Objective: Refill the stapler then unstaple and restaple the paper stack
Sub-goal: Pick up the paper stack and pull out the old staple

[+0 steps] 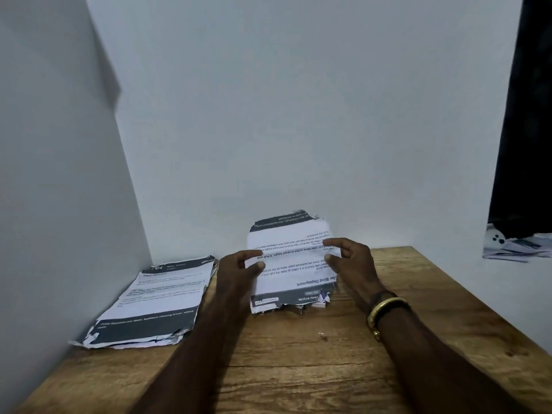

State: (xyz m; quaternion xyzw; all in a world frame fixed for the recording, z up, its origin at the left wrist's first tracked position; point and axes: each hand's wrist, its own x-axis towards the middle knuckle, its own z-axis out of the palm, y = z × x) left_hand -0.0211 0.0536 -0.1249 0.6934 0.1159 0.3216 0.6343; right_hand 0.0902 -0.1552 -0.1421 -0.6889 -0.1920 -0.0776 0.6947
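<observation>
I hold a printed paper stack (294, 258) upright on its lower edge on the wooden table (298, 363), near the back wall. My left hand (239, 273) grips its left edge and my right hand (351, 261) grips its right edge, thumbs on the front sheet. The text on it reads upside down and the lower corners are torn and ragged. A small dark metallic object (300, 309) shows just under the stack's lower edge; I cannot tell what it is. A tiny pale scrap (322, 334), perhaps a staple, lies on the table in front.
A second stack of printed sheets (155, 303) lies flat at the back left, against the left wall, with frayed front corners. White walls close the table at the back and left. A dark curtain (525, 115) and some clutter hang beyond the table's right edge.
</observation>
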